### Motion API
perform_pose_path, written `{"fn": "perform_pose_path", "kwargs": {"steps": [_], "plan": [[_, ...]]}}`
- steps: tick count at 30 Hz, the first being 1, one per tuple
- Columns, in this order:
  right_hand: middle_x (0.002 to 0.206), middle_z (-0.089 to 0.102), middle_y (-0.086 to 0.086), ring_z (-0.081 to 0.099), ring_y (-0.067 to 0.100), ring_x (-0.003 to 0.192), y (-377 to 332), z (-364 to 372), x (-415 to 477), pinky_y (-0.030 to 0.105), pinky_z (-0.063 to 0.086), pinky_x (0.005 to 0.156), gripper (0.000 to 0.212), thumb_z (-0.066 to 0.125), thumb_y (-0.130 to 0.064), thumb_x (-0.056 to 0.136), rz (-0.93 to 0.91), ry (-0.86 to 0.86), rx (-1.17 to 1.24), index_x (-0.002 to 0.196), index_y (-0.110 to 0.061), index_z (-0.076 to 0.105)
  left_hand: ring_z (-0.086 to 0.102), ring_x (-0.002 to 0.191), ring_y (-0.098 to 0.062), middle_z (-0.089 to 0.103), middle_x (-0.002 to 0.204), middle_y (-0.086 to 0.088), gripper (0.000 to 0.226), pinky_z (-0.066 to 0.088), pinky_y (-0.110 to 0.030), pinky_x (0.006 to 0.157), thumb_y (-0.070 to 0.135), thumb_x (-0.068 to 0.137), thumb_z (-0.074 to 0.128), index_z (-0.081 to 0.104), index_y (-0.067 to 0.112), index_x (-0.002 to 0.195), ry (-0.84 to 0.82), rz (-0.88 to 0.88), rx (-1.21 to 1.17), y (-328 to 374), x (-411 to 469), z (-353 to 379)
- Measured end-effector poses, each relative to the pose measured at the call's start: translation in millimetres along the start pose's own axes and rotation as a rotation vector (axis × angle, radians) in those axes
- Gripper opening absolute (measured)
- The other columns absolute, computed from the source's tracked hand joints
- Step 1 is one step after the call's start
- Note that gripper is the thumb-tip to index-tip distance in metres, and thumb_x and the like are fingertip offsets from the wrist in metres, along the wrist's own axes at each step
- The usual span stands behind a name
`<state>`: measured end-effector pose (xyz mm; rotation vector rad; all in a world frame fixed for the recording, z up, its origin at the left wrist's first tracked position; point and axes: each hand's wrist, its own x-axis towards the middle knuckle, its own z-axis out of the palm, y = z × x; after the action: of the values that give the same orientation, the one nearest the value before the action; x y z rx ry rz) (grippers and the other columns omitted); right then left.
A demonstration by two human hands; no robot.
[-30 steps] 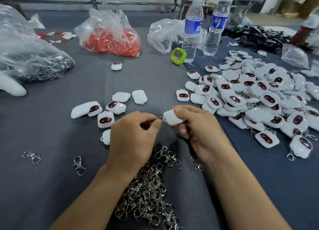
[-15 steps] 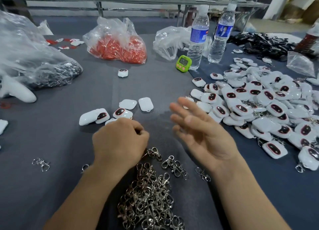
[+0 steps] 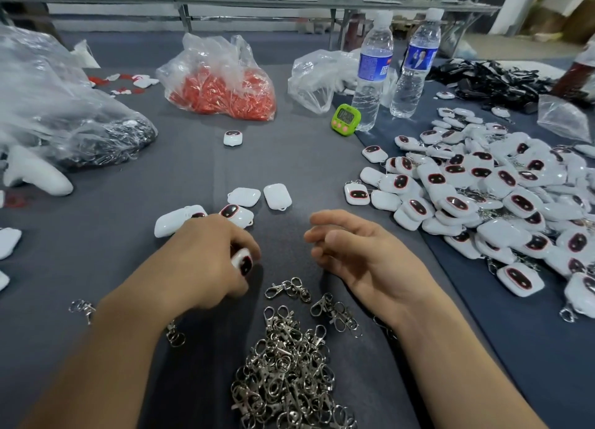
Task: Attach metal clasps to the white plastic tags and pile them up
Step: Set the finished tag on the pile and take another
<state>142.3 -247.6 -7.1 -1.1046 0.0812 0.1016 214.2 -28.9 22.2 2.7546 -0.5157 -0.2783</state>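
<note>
One white tag (image 3: 243, 263) with a dark, red-rimmed face sits in the left grip (image 3: 206, 261), low in the middle of the frame. The fingers curl round it. The right grip (image 3: 363, 258) is just to the right, fingers loose, holding nothing. A heap of shiny metal clasps (image 3: 286, 374) lies on the gray counter (image 3: 289, 161) at the bottom middle. A big pile of tags (image 3: 483, 200) fills the right side. A few loose tags (image 3: 244, 197) lie just above the left grip. A green timer (image 3: 345, 119) and two water bottles (image 3: 372, 71) stand at the upper middle. A bag of red bits (image 3: 222, 87) lies to their left.
</note>
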Motion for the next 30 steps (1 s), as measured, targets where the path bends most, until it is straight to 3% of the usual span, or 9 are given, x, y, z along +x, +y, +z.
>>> {"fn": "perform_pose_path", "kwargs": {"steps": [5,8,11,13,15,19,23,26,30], "plan": [[0.098,0.077,0.011,0.070,0.015,0.079,8,6,0,0.022,0.058,0.075,0.029,0.061,0.011,0.089,-0.039,0.066,-0.112,0.101,-0.010,0.076,0.062,0.066,0.014,0.070,0.068,0.026,0.030,0.043,-0.003,0.058,0.024,0.065,0.088,0.076,0.044,0.082,0.202,0.073,-0.421,7,6,20],[0.101,0.077,0.013,0.069,0.020,0.084,13,10,0,0.027,0.056,0.078,0.032,0.070,0.006,0.080,-0.079,0.079,-0.180,0.108,-0.008,0.075,0.073,0.073,-0.009,0.077,0.078,0.012,0.025,0.061,-0.030,0.070,0.019,0.077,0.085,0.078,0.036,0.094,0.157,0.045,-0.730,18,7,32],[0.100,0.077,0.017,0.069,0.023,0.081,16,15,-1,0.033,0.057,0.077,0.033,0.073,0.008,0.082,-0.117,0.102,-0.247,0.113,-0.005,0.072,0.074,0.064,-0.022,0.078,0.078,0.000,0.025,0.058,-0.029,0.054,0.015,0.090,0.076,0.075,0.024,0.113,0.138,0.018,-0.968,30,9,40],[0.076,0.074,0.000,0.062,0.011,0.062,17,13,1,0.024,0.051,0.064,0.032,0.080,0.002,0.082,-0.173,0.186,-0.464,0.109,-0.013,0.074,0.071,0.054,-0.025,0.077,0.075,-0.008,0.040,0.054,-0.026,0.046,0.013,0.094,0.071,0.062,0.026,0.131,0.036,0.036,-1.062,33,9,43],[0.057,0.057,-0.013,0.048,0.001,0.049,15,9,2,0.014,0.041,0.052,0.030,0.085,-0.006,0.078,-0.215,0.203,-0.689,0.102,-0.021,0.077,0.068,0.049,-0.026,0.075,0.071,-0.013,0.055,0.050,-0.025,0.042,0.016,0.094,0.071,0.051,0.031,0.143,-0.055,0.059,-1.070,33,7,45],[0.058,0.057,-0.004,0.048,0.000,0.046,10,6,0,0.012,0.039,0.048,0.026,0.086,-0.004,0.077,-0.166,0.115,-0.650,0.098,-0.016,0.077,0.059,0.037,-0.019,0.071,0.063,-0.014,0.056,0.041,-0.021,0.033,0.026,0.088,0.077,0.055,0.029,0.139,0.010,0.075,-0.996,31,5,46],[0.060,0.063,-0.007,0.049,0.005,0.053,5,3,0,0.021,0.039,0.052,0.026,0.089,-0.022,0.068,-0.152,0.096,-0.776,0.088,-0.016,0.073,0.052,0.033,-0.016,0.072,0.064,-0.014,0.051,0.035,-0.020,0.031,0.046,0.077,0.079,0.068,0.033,0.125,0.001,0.065,-1.005,32,4,46],[0.070,0.070,-0.004,0.056,0.009,0.062,5,5,-3,0.030,0.047,0.059,0.036,0.088,-0.017,0.068,-0.157,0.001,-0.776,0.101,-0.022,0.074,0.045,0.029,-0.015,0.073,0.065,-0.007,0.032,0.030,-0.017,0.032,0.051,0.078,0.078,0.075,0.038,0.107,0.001,0.106,-0.986,34,1,48],[0.069,0.067,-0.001,0.053,0.009,0.063,8,10,-3,0.033,0.048,0.058,0.022,0.085,-0.014,0.073,-0.216,-0.081,-0.770,0.088,-0.025,0.074,0.046,0.026,-0.018,0.072,0.059,0.001,0.023,0.032,-0.019,0.031,0.051,0.081,0.078,0.077,0.037,0.099,0.194,0.087,-0.906,37,0,50]]}}
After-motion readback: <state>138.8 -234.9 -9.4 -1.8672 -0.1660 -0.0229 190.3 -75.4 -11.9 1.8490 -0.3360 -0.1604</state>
